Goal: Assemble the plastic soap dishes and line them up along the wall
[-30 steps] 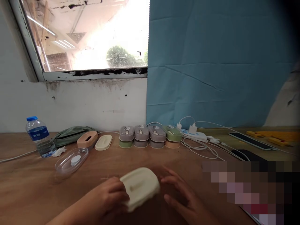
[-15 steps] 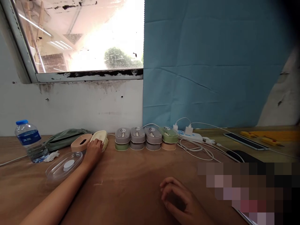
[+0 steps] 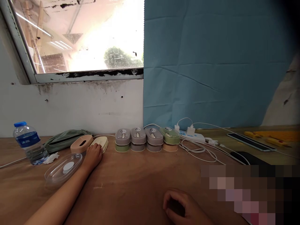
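- At the far left of the wooden table (image 3: 131, 184), a water bottle (image 3: 27, 143) stood beside a clear tray (image 3: 63, 168).
- Left hand (image 3: 93, 155) had stretched out flat, fingers resting on the cream lid (image 3: 101, 143) it carried over a second ago, now stacked by the peach box (image 3: 81, 143).
- Right hand (image 3: 180, 207) had drawn back, loosely curled, holding nothing.

left hand (image 3: 93, 155): a second ago gripping cream lid (image 3: 100, 144) near the body, now stretched out beside the peach case (image 3: 81, 144) | cream lid: now lying flat just right of the peach case, apparently on a second one | right hand (image 3: 181, 207): fingers curled in, nearer the body
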{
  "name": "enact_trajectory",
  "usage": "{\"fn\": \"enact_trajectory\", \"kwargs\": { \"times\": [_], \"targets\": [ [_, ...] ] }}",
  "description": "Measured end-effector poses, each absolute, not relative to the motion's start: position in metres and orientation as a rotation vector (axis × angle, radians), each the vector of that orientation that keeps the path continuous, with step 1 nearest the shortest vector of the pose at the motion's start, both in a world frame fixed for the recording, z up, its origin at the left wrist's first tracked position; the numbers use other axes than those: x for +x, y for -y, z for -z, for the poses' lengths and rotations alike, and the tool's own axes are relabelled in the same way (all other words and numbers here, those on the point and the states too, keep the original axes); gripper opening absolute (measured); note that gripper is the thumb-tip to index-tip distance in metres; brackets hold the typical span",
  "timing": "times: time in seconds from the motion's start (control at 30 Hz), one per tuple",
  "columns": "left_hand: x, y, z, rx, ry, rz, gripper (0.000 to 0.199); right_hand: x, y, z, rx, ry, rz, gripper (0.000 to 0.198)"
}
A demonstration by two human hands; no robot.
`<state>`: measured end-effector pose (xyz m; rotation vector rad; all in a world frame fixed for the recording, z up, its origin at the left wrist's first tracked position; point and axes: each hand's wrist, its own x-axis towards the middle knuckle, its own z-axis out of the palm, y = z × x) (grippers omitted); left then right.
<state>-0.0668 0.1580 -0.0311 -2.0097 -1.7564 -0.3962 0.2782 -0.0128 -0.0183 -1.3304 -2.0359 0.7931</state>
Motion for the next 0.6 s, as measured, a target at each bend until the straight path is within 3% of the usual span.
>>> {"fn": "enact_trajectory", "kwargs": {
  "times": [0.43, 0.6],
  "targets": [
    [-0.069, -0.156, 0.032, -2.04, 1.694, 0.434, 0.026, 0.278, 0.013, 0.016, -1.344, 2.048, -0.775, 0.014],
    [-0.034, -0.16, 0.03, -1.906, 1.588, 0.806, 0.05, 0.277, 0.012, 0.017, -1.333, 2.036, -0.792, 0.015]
  ]
}}
